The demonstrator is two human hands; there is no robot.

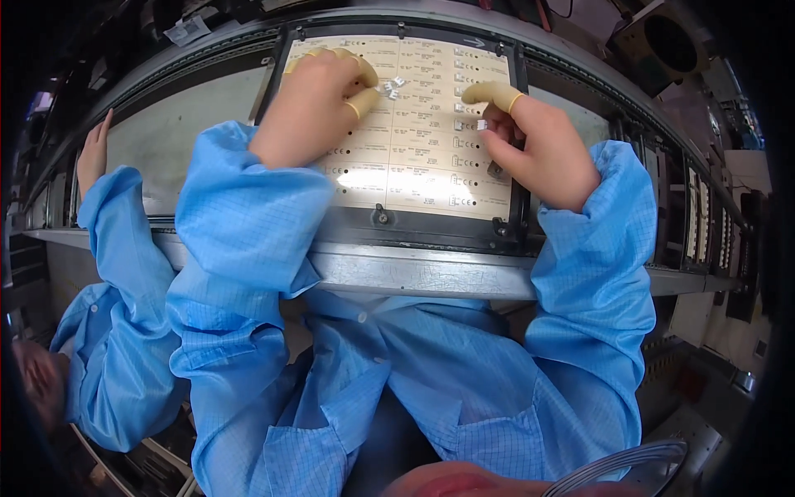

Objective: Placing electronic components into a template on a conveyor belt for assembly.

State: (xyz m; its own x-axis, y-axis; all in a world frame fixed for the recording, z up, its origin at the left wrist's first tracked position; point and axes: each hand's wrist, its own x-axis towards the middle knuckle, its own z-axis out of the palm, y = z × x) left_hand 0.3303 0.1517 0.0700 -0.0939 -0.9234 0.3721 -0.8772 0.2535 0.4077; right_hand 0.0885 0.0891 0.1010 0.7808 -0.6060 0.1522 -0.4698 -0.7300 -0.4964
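Small white components sit at the far end of the cream panel of circuit boards, and the left hand is right on them: its fingers, capped in yellow finger cots, curl together around that little cluster, thumb tip touching the pieces. Whether any piece is actually pinched off the panel, I cannot tell. Over to the right, the right hand rests on the panel's right side, index finger stretched out flat and pointing left, thumb tucked close beneath it, with one tiny white part just at the fingertips; the fingers are nearly together, and it looks touched more than gripped.

The panel lies in a black frame with clips along its near edge, printed in rows of repeated small markings, a bright glare patch near its near-left corner. The frame sits on a grey metal conveyor rail that curves across the view. Both forearms come in wearing blue cleanroom sleeves.

At the far left, another person in the same blue smock has a bare hand resting on the line's edge, well apart. Racks of upright boards stand at the right, dark machinery beyond.
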